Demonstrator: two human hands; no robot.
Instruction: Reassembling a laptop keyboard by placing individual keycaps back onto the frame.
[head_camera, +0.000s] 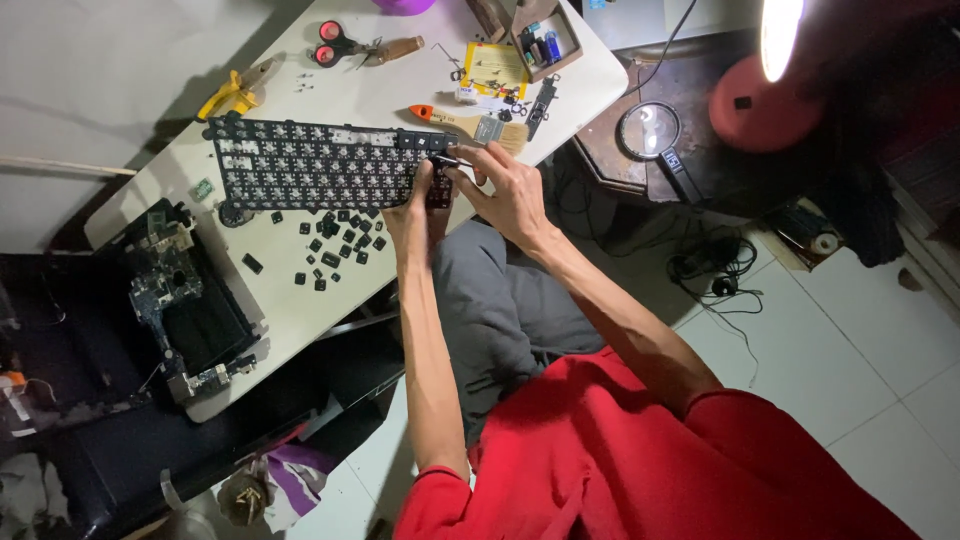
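Observation:
A black laptop keyboard (310, 165) with most keycaps removed lies on the white table (330, 290). My left hand (412, 212) grips its right end from below. My right hand (505, 185) holds a thin dark tool (447, 160) with its tip against the keyboard's right edge. Several loose black keycaps (335, 245) are scattered on the table just below the keyboard.
A brush (470, 122), red-handled scissors (350, 47), yellow pliers (235, 92), a small parts box (545, 40) and a yellow card (495, 72) lie on the table. An opened laptop base (180, 300) sits at left. A magnifier (655, 135) and lamp (780, 35) stand at right.

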